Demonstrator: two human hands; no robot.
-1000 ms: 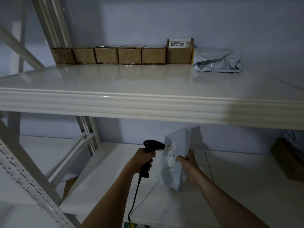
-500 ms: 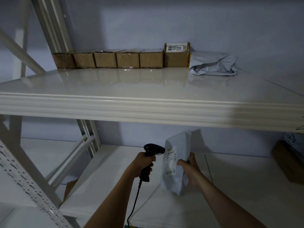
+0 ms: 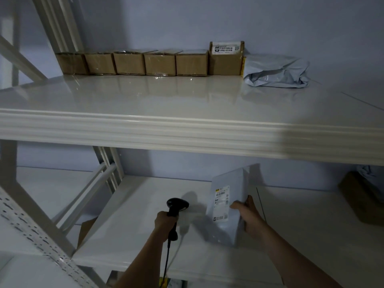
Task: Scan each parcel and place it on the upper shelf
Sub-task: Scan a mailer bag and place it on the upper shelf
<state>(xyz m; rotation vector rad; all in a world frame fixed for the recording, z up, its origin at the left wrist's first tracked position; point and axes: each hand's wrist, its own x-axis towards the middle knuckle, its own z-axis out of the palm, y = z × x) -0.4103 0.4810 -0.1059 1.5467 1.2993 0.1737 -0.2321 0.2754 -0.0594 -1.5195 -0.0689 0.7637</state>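
My right hand (image 3: 248, 216) grips a grey plastic mailer parcel (image 3: 225, 206) by its right edge, holding it upright over the lower shelf (image 3: 128, 235) with its white label facing left. My left hand (image 3: 165, 224) is closed around the handle of a black corded barcode scanner (image 3: 176, 205), whose head points right toward the parcel, a short gap away. Above, the upper shelf (image 3: 166, 100) carries a row of several small cardboard boxes (image 3: 145, 63), a taller labelled box (image 3: 226, 58) and a crumpled grey mailer bag (image 3: 276, 71) along the back wall.
The upper shelf's thick front edge (image 3: 187, 134) juts out above my hands. A white upright and diagonal braces (image 3: 37, 231) stand at the left. A brown box (image 3: 361, 200) and a grey bag (image 3: 372, 171) sit at the lower shelf's far right. A cardboard flap (image 3: 87, 227) shows lower left.
The scanner has drawn back left and slightly down, away from the parcel label. The parcel has shifted a little to the right. The view has tilted down slightly.
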